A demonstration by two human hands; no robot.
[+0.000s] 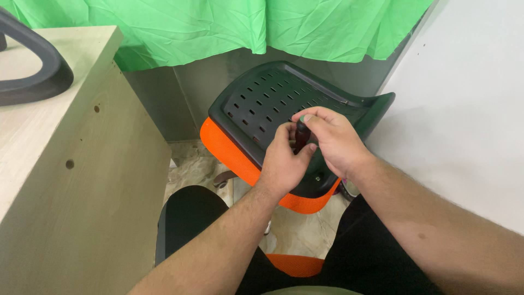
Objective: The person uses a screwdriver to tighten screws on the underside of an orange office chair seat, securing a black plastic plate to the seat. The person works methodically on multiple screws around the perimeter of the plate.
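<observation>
Dark, perhaps reddish tool handle (pixel 302 136) upright between 2 hands (pixel 314 147).

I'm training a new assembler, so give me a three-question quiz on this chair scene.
1. True or false: both hands grip the dark screwdriver-like tool handle.
2. The black perforated plastic chair seat base has cushion of which colour: A blue, B orange, C grey?
3. What hangs behind the seat?

Key: 1 true, left hand and right hand; 2 B, orange mesh cushion; 3 green cloth backdrop.
</observation>
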